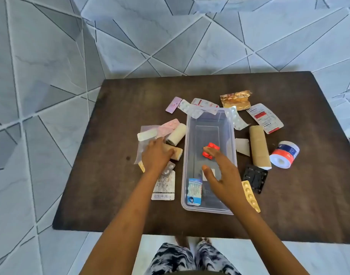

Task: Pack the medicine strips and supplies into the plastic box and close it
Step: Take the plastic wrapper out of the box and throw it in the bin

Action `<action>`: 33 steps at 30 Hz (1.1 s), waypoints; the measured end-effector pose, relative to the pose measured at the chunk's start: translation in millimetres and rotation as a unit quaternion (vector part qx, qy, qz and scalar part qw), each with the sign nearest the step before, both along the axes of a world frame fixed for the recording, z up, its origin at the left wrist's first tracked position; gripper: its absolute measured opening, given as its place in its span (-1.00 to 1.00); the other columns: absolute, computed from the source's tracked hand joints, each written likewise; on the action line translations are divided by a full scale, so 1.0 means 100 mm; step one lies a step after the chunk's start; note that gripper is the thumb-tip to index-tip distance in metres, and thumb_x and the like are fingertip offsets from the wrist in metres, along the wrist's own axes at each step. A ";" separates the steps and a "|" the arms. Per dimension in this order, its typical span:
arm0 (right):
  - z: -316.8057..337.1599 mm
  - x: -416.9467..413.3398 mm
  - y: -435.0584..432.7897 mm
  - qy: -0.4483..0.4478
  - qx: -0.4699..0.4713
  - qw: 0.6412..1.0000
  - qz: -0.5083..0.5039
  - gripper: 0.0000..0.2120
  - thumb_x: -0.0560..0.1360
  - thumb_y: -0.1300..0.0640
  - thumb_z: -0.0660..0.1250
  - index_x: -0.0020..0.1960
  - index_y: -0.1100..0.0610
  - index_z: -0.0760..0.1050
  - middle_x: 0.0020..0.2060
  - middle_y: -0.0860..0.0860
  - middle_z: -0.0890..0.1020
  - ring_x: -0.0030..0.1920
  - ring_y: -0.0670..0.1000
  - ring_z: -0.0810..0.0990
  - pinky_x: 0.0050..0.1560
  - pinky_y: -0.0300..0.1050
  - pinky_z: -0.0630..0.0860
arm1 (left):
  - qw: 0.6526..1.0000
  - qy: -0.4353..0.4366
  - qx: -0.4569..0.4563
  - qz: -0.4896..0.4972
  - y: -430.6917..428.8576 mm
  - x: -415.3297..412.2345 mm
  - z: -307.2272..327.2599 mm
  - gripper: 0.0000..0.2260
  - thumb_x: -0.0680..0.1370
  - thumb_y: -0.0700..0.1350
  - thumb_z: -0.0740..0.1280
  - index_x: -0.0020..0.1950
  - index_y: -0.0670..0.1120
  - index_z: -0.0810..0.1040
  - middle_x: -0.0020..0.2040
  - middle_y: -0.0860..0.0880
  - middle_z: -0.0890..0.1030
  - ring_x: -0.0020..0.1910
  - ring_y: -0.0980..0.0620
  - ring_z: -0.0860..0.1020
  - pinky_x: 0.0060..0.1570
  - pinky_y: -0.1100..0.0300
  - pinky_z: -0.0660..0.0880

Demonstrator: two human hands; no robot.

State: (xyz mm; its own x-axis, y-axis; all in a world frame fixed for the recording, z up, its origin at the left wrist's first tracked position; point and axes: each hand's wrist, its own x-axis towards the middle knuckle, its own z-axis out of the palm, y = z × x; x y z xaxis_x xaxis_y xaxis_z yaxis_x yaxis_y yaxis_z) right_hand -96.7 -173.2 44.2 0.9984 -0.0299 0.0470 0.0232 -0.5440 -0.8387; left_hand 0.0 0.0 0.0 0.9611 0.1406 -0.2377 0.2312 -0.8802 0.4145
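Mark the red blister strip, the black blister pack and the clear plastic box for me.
red blister strip [211,150], head view, on its middle, at the right hand's fingertips.
black blister pack [255,178], head view, on its centre.
clear plastic box [208,210], head view, on its near rim.

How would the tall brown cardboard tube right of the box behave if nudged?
The brown cardboard tube lies on its side, so it would probably roll sideways. It looks hollow, hence likely light, and might dent under a firm squeeze.
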 end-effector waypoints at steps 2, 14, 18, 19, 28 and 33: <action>0.02 0.07 0.04 0.003 -0.006 1.000 -0.005 -0.61 0.45 -0.01 0.19 0.27 -0.13 0.28 0.33 0.00 0.48 0.25 -0.16 0.34 0.26 -0.23 0.25 | 0.999 -0.026 -0.035 0.031 0.02 0.03 0.00 -0.70 0.51 -0.02 0.25 0.21 -0.06 0.51 0.15 -0.12 0.61 0.13 -0.14 0.54 -0.02 0.07 0.46; 0.11 0.28 -0.04 -0.020 0.003 1.000 -0.016 -0.59 0.46 0.02 0.21 0.29 0.04 0.40 0.24 0.02 0.54 0.16 -0.15 0.43 0.17 -0.34 0.36 | 0.976 -0.166 -0.109 0.086 0.12 0.17 0.56 -0.85 0.54 -0.15 0.25 -0.01 -0.03 0.60 -0.01 -0.05 0.68 -0.03 -0.06 0.63 -0.06 0.07 0.55; 0.20 0.36 -0.24 -0.027 0.006 0.998 -0.048 -0.63 0.50 0.07 0.26 0.30 0.01 0.39 0.23 -0.09 0.49 0.19 -0.17 0.40 0.14 -0.48 0.24 | 0.962 -0.197 -0.179 0.065 -0.11 0.23 0.79 -0.89 0.55 -0.15 0.28 0.00 -0.06 0.60 -0.01 -0.06 0.68 -0.04 -0.01 0.62 -0.07 0.21 0.48; 0.21 0.39 -0.30 -0.032 0.002 0.998 -0.054 -0.64 0.50 0.07 0.25 0.29 0.00 0.39 0.23 -0.10 0.49 0.19 -0.17 0.40 0.14 -0.50 0.23 | 0.960 -0.200 -0.187 0.061 -0.17 0.25 0.82 -0.89 0.54 -0.15 0.29 0.01 -0.07 0.60 0.00 -0.07 0.68 -0.03 -0.02 0.62 -0.06 0.22 0.46; 0.27 0.81 -1.09 -0.012 -0.059 0.993 -0.106 -0.67 0.51 0.10 0.27 0.27 0.05 0.44 0.25 0.03 0.55 0.17 0.04 0.55 0.13 -0.35 0.37 | 0.947 -0.223 -0.231 0.016 -0.89 0.48 0.98 -0.88 0.52 -0.24 0.32 0.01 -0.20 0.60 0.02 -0.18 0.67 -0.04 -0.11 0.61 -0.09 0.26 0.45; 0.12 0.63 -1.36 0.059 -0.072 0.994 -0.053 -0.73 0.49 0.16 0.30 0.19 0.09 0.50 0.15 0.02 0.61 0.10 0.00 0.59 0.03 -0.25 0.43 | 0.952 -0.218 -0.216 -0.001 -1.08 0.43 0.90 -0.86 0.53 -0.20 0.31 0.03 -0.19 0.61 0.06 -0.16 0.66 -0.05 0.04 0.57 -0.11 0.41 0.40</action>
